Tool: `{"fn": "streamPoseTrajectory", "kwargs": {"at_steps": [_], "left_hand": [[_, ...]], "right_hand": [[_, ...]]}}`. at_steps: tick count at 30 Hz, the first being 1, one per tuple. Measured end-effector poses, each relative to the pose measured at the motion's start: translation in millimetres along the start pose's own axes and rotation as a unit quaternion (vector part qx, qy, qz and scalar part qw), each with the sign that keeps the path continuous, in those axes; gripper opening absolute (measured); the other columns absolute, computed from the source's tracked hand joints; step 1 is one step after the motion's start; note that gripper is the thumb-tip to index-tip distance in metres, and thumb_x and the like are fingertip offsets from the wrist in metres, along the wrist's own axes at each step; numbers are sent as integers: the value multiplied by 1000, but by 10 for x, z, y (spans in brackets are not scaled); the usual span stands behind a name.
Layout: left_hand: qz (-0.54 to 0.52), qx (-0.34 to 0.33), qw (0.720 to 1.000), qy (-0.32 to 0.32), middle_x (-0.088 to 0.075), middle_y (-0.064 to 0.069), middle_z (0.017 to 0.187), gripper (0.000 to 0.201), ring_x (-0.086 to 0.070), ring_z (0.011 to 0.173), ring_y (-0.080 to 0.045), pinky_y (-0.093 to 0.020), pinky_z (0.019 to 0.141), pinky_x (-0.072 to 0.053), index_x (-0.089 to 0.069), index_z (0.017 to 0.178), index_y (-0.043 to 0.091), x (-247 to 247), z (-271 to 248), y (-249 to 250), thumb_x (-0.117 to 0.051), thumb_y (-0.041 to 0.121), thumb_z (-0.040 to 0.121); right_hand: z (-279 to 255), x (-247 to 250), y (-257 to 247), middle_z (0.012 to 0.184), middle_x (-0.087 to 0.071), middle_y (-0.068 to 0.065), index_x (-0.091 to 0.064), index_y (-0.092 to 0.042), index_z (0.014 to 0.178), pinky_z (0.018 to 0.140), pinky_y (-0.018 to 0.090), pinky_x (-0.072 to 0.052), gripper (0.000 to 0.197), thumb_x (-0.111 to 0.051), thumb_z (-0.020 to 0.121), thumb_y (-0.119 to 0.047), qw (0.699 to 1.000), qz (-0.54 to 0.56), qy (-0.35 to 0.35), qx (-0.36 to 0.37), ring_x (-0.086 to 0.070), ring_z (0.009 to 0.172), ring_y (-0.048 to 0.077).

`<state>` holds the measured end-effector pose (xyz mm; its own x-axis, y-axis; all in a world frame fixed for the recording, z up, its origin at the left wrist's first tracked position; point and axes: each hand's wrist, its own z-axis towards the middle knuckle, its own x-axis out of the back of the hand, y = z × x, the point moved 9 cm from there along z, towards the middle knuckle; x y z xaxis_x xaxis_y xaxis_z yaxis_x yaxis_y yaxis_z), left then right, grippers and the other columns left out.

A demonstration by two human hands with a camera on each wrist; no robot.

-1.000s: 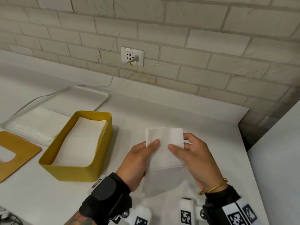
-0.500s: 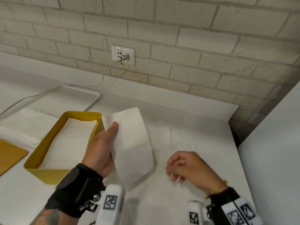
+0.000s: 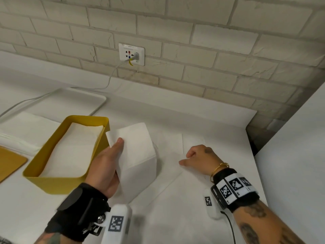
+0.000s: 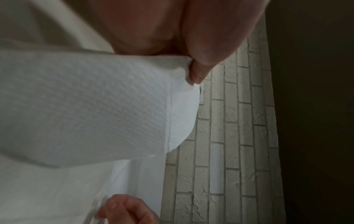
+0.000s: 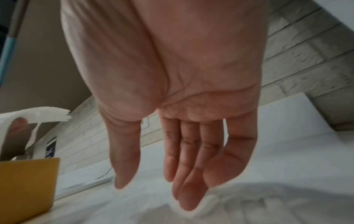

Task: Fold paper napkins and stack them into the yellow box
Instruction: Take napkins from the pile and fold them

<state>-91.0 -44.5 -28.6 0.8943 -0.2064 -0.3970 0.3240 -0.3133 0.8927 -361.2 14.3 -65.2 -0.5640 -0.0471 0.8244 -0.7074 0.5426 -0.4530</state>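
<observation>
My left hand [image 3: 112, 155] pinches a folded white napkin [image 3: 139, 155] by its left edge, thumb on top, just right of the yellow box [image 3: 52, 182]. The same napkin [image 4: 86, 106] fills the left wrist view, held at its corner. The box [image 5: 25, 181] holds a flat stack of folded napkins [image 3: 73, 148]. My right hand [image 3: 195, 157] hovers low over an unfolded napkin [image 3: 175, 173] lying flat on the table. Its fingers [image 5: 184, 166] hang relaxed and nearly straight, holding nothing.
A white tray [image 3: 70, 101] with a pile of unfolded napkins [image 3: 26, 131] sits left of the box. A yellow lid [image 3: 8, 164] lies at the far left. A brick wall with a socket [image 3: 131, 53] and cable stands behind; a white panel [image 3: 299, 155] borders the right.
My right hand let go of the folded napkin and dropped to the table. My left hand carried the napkin leftward to the box's right side.
</observation>
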Motion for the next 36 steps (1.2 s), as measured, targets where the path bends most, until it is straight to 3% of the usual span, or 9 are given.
{"fn": "streamPoseTrajectory", "kwargs": {"at_steps": [4, 8, 12, 17, 21, 28, 31, 34, 36], "left_hand": [[5, 1, 1000, 3, -79, -6, 97, 25, -77, 85, -20, -45, 93, -53, -69, 103, 17, 2, -18, 0, -46, 26, 106], [7, -1, 1000, 5, -79, -5, 97, 25, -77, 85, -19, -44, 89, -53, -69, 104, 17, 40, -27, 8, -45, 26, 107], [8, -4, 1000, 11, -79, -4, 96, 24, -76, 86, -19, -43, 85, -54, -68, 106, 18, 73, -2, 19, -46, 27, 106], [6, -19, 1000, 10, -79, -2, 91, 21, -76, 81, -16, -41, 84, -54, -67, 102, 21, 46, 20, 69, -46, 24, 107], [10, -25, 1000, 0, -79, -1, 88, 22, -76, 78, -15, -41, 82, -53, -67, 101, 20, -19, 29, 74, -46, 24, 107], [22, -32, 999, -7, -79, 1, 86, 23, -76, 77, -13, -41, 85, -53, -66, 101, 20, -50, 37, 90, -45, 24, 107], [36, -37, 999, -12, -79, 2, 87, 23, -76, 78, -13, -41, 82, -53, -66, 103, 22, -72, 40, 115, -44, 26, 107], [56, -45, 997, -15, -79, 4, 84, 22, -75, 76, -11, -38, 76, -53, -66, 102, 22, -115, 43, 138, -45, 28, 107], [66, -46, 997, -12, -79, 3, 87, 22, -75, 81, -15, -38, 76, -53, -68, 103, 20, -122, 47, 139, -48, 30, 106]], "right_hand": [[-22, -121, -95, 125, -52, 2, -53, -18, 125, 98, 36, -50, 64, -78, 78, -54, 993, -109, -25, -27, -58, 114, 23], [22, -123, -129, 107, -62, 0, -61, -17, 100, 87, 32, -54, 32, -81, 81, -35, 998, -62, -15, 1, -63, 100, 21], [-15, 32, -79, 87, -66, -5, -67, -17, 83, 68, 18, -43, 16, -80, 86, -27, 993, 97, 32, 57, -61, 85, 13], [-116, 329, 55, 84, -76, -7, -74, -22, 87, 74, 21, -45, 7, -79, 88, -27, 961, 247, 94, 82, -67, 86, 10], [-142, 457, 161, 79, -76, -5, -72, -25, 91, 72, 21, -44, 3, -74, 92, -23, 957, 251, 120, 85, -66, 82, 11], [-198, 639, 256, 102, -72, -8, -70, -25, 95, 81, 25, -46, 7, -68, 96, -19, 945, 259, 157, 120, -66, 99, 9], [-271, 779, 238, 90, -76, 1, -63, -33, 102, 78, 35, -48, 13, -64, 99, -20, 929, 296, 178, 136, -66, 84, 17], [-350, 839, 135, 87, -70, 24, -55, -47, 112, 69, 45, -47, 27, -57, 103, -22, 929, 279, 178, 166, -57, 71, 40], [-424, 898, 34, 92, -72, 17, -63, -45, 108, 73, 43, -48, 30, -55, 103, -17, 926, 266, 183, 194, -61, 83, 45]]}}
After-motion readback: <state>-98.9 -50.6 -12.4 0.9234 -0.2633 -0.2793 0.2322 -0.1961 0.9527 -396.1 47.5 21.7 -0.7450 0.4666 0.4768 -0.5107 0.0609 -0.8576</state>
